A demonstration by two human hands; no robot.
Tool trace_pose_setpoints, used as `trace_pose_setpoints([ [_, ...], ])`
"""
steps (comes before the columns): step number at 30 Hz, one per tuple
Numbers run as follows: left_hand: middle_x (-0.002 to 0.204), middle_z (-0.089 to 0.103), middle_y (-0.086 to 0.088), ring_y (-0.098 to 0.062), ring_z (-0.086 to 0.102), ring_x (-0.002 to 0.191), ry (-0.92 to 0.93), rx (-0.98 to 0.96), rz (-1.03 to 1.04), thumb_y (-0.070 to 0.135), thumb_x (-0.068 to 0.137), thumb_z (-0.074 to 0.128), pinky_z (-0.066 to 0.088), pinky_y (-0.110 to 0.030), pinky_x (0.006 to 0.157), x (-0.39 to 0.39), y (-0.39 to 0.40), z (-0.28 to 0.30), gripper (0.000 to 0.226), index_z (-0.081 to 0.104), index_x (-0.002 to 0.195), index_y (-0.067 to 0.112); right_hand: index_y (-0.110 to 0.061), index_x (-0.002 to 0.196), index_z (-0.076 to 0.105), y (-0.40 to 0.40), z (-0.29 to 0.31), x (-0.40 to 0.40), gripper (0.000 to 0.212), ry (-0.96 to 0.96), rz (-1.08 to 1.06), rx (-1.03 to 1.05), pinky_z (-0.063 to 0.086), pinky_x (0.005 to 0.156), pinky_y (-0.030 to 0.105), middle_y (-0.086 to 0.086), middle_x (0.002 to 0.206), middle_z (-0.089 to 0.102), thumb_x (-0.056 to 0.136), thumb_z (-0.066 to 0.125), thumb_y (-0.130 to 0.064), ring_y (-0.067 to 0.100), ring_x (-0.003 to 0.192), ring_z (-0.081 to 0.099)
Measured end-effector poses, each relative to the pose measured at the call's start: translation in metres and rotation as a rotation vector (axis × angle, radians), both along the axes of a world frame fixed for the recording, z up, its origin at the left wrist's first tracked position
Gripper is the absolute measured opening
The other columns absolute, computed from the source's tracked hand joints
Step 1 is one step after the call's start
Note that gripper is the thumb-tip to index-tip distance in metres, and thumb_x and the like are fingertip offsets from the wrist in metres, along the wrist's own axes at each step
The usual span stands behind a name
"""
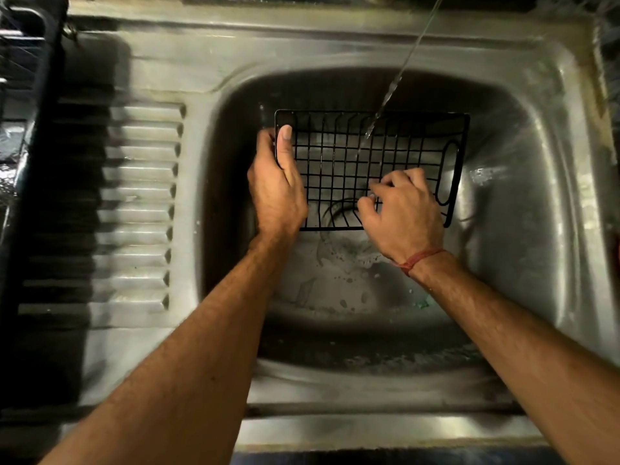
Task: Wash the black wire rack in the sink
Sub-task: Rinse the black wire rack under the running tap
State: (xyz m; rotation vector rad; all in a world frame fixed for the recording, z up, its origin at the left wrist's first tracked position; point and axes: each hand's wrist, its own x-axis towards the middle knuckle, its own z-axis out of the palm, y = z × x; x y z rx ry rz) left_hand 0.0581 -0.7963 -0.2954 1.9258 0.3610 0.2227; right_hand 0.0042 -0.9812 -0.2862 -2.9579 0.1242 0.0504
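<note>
There, over the sink's (503, 105) far wall, the left hand (276, 186) gripped the stiff, light, wet-slick black wire rack's (339, 152) rim; the right hand (402, 209) pinched its wires.

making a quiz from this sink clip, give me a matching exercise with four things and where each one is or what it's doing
Things:
1. left hand
2. right hand
3. water stream
4. red thread

Places or states:
A. falls onto the grid of the black wire rack
B. tied around the right wrist
C. grips the rack's left edge, thumb over the rim
D. fingers curled on the rack's near right part

Pairs: 1-C, 2-D, 3-A, 4-B
</note>
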Motion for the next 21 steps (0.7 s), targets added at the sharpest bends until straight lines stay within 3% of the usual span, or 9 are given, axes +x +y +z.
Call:
trace_pose_setpoints([
  [5,0.077,0.059,0.000,-0.020,0.055,0.068,-0.013,0.013,0.002,0.051,0.115,0.041,0.055,-0.049,0.069,0.0001,0.0004,-0.0010,0.043,0.060,0.104,0.014,-0.018,0.122,0.069,0.0016,-0.0005,-0.0001,0.039,-0.046,-0.040,0.092,0.051,0.082,0.031,-0.002,0.110,0.072,0.096,0.052,-0.041,0.019,0.119,0.051],
  [8,0.082,0.061,0.006,-0.018,0.059,0.073,-0.033,0.007,-0.007,0.046,0.116,0.042,0.057,-0.046,0.072,-0.0032,-0.0001,-0.0021,0.039,0.061,0.108,0.013,-0.020,0.129,0.055,0.0015,-0.0016,0.0011,0.044,-0.049,-0.031,0.082,0.051,0.080,0.028,0.001,0.126,0.056,0.093,0.054,-0.045,0.019,0.117,0.047],
  [12,0.076,0.057,0.007,-0.016,0.054,0.068,-0.020,0.018,0.004,0.045,0.116,0.043,0.054,-0.044,0.070,-0.0011,-0.0017,-0.0012,0.039,0.060,0.103,0.013,-0.017,0.138,0.053,0.0023,-0.0010,0.0067,0.057,0.011,-0.008,-0.014,0.052,0.077,0.031,0.006,0.144,0.036,0.091,0.054,-0.051,0.024,0.123,0.046],
  [16,0.076,0.059,0.004,-0.017,0.055,0.068,-0.010,0.022,0.011,0.049,0.115,0.042,0.055,-0.044,0.070,0.0003,-0.0024,-0.0008,0.041,0.059,0.102,0.014,-0.019,0.136,0.059,0.0031,0.0009,0.0072,0.056,0.025,-0.012,-0.031,0.055,0.083,0.038,0.004,0.149,0.036,0.092,0.054,-0.052,0.026,0.129,0.043],
  [21,0.079,0.061,0.005,-0.021,0.060,0.071,-0.013,0.011,0.006,0.050,0.115,0.041,0.057,-0.049,0.072,-0.0007,-0.0014,-0.0017,0.042,0.061,0.106,0.014,-0.023,0.134,0.053,0.0016,0.0015,0.0046,0.050,-0.134,0.008,0.137,0.058,0.091,0.037,0.000,0.143,0.045,0.088,0.066,-0.039,0.018,0.128,0.046],
])
